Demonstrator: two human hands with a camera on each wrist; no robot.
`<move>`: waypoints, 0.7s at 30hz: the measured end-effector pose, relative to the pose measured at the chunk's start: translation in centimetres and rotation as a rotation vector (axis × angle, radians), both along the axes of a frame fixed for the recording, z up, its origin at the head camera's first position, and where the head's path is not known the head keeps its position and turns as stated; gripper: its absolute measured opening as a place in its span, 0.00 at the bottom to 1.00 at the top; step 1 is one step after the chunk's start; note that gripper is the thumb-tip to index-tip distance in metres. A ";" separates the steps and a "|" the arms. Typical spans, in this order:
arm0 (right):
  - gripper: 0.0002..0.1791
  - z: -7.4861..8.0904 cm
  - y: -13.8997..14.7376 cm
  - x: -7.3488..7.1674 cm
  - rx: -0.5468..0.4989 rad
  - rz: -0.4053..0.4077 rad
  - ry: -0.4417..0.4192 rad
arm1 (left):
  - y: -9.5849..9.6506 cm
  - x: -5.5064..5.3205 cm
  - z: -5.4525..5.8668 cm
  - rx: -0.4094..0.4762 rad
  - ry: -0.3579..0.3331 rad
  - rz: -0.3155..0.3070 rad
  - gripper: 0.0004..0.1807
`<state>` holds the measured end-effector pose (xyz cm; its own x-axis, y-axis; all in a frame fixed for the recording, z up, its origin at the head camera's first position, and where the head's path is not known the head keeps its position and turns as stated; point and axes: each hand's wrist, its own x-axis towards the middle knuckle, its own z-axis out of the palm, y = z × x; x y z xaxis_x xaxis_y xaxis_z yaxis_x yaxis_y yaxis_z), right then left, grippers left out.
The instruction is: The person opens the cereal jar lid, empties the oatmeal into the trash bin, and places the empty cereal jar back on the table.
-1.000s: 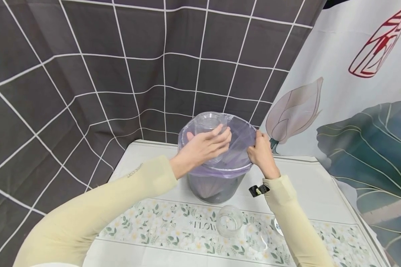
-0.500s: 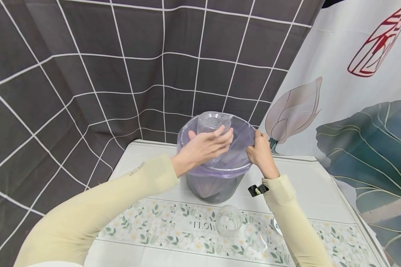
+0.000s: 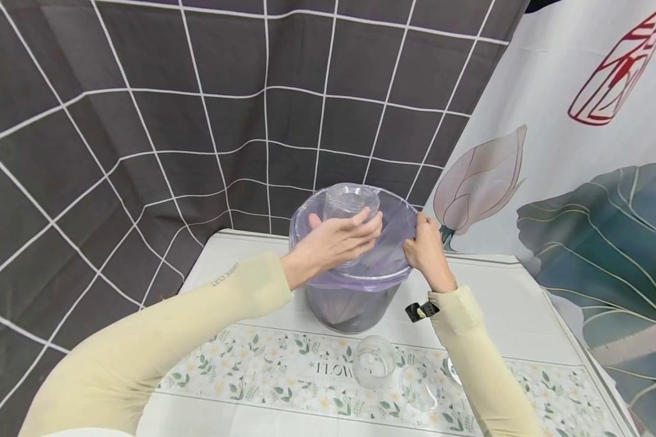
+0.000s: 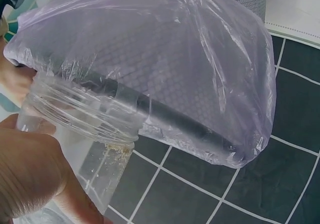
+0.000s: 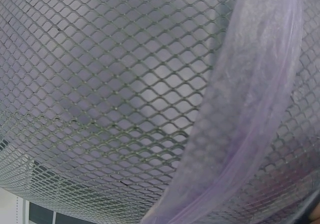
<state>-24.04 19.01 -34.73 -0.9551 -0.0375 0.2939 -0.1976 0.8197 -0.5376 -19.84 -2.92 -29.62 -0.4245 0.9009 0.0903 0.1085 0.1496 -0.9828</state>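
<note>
My left hand [image 3: 336, 243] holds a clear jar [image 3: 351, 199] over the mouth of a mesh trash bin [image 3: 350, 309], its base turned up. In the left wrist view the threaded neck of the jar [image 4: 82, 109] points at the bin liner, and light brown crumbs [image 4: 117, 154] cling inside near the neck. A thin purple plastic bag [image 3: 390, 240] lines the bin and folds over its rim. My right hand [image 3: 429, 252] grips the rim and bag at the right side. In the right wrist view only the mesh wall [image 5: 115, 84] and the overhanging bag edge [image 5: 240, 114] show clearly.
In front of the bin, a second clear jar [image 3: 374, 362] stands on the flowered strip of the white table [image 3: 262, 419]. A clear round lid [image 3: 418, 388] lies beside it. Partly behind my right sleeve is a small white-and-blue round item [image 3: 454, 370]. A dark checked curtain [image 3: 224, 121] hangs behind.
The jar in my left hand has tipped further over, so its base shows more from above. My left hand has shifted slightly right. My right hand has stayed on the rim.
</note>
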 end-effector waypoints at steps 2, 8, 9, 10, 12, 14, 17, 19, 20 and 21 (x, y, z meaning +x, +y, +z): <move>0.36 0.0 0.0 0.0 -0.003 0.000 0.001 | 0.0 0.0 0.0 -0.015 0.007 0.000 0.61; 0.36 0.0 0.0 0.0 -0.004 -0.001 0.007 | 0.1 0.0 -0.1 -0.078 0.007 -0.001 0.59; 0.36 0.0 0.1 0.0 -0.002 -0.002 0.007 | 0.1 0.0 -0.1 -0.087 0.008 -0.004 0.58; 0.36 0.0 0.1 0.0 0.001 -0.002 0.008 | 0.1 -0.1 0.0 -0.099 0.015 -0.007 0.58; 0.36 0.0 0.1 0.0 0.004 -0.006 0.011 | 0.3 -0.1 0.1 -0.121 0.032 -0.020 0.58; 0.36 0.1 0.1 0.0 0.009 -0.007 0.014 | 0.5 -0.1 0.2 -0.141 0.048 -0.032 0.59; 0.37 0.1 0.0 0.0 0.010 -0.009 0.011 | 0.8 -0.2 0.2 -0.169 0.065 -0.038 0.59; 0.37 0.0 0.0 0.0 0.003 -0.007 0.005 | 0.8 -0.2 0.1 -0.189 0.066 -0.038 0.59; 0.37 0.0 0.1 0.0 0.002 -0.005 0.005 | 0.8 -0.3 0.0 -0.195 0.062 -0.037 0.59; 0.37 0.0 0.1 0.0 0.000 -0.004 0.004 | 0.8 -0.3 -0.1 -0.204 0.060 -0.037 0.59</move>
<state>-24.04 19.08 -34.74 -0.9539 -0.0339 0.2981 -0.1969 0.8203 -0.5369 -20.12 -2.11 -29.75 -0.3897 0.9182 -0.0712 0.0509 -0.0558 -0.9971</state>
